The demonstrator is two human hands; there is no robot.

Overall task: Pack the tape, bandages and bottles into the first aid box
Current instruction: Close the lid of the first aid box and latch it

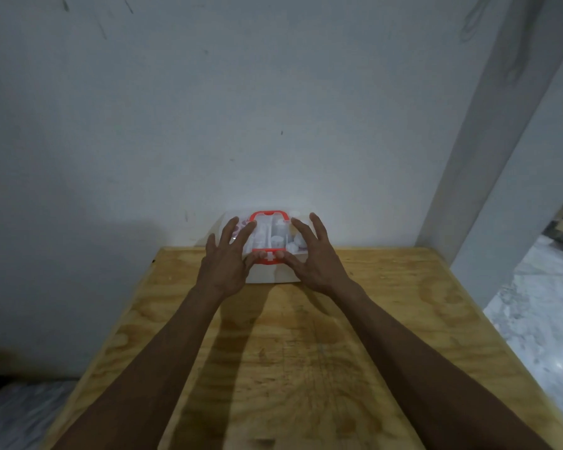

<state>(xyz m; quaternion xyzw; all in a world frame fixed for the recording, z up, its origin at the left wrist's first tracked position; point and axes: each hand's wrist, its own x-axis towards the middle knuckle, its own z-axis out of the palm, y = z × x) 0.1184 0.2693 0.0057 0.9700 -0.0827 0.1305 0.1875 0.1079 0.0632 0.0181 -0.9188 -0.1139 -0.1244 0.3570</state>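
The left hand (229,254) lies on the left part of the first aid box (268,251), with the fingers spread wide and flat on the clear lid; its thumb comes to the red latch (267,257) at the front edge. It grips nothing, it only presses. I judge that the hand is placed so to hold the lid down while the latch is worked. The box stands at the far edge of the wooden table (306,336), against the white wall (208,108), with its red handle (269,216) folded on top. Through the lid I see several white bottles and a pinkish thing at the left, but I cannot count them surely. The right hand (309,253) mirrors the other: fingers open, thumb at the latch, holding nothing. One box, one latch, two hands.
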